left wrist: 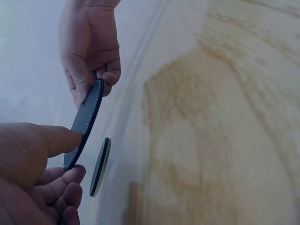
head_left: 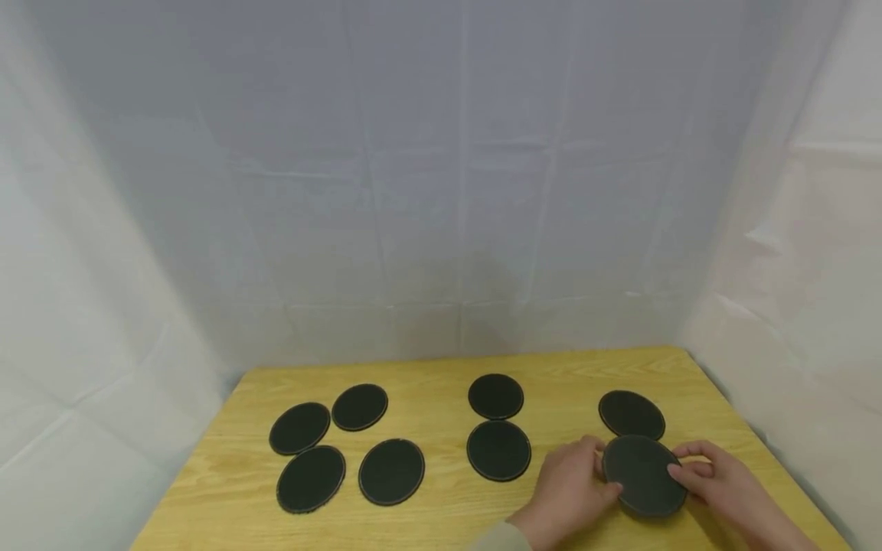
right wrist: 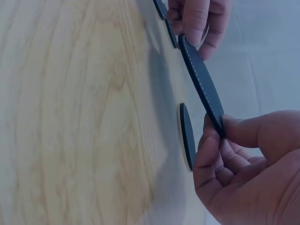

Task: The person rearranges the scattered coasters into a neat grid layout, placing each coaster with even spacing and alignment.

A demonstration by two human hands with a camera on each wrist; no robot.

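The left hand (head_left: 568, 482) and the right hand (head_left: 717, 478) sit close together, low and near the person's body. Both pinch with thumb and curled fingers, facing each other.

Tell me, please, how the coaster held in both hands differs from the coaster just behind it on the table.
The held coaster is pinched at opposite edges by the left hand and right hand; the far coaster is untouched. The held one is raised off the table; the far one lies flat. Both are round and dark with pale stitched edges.
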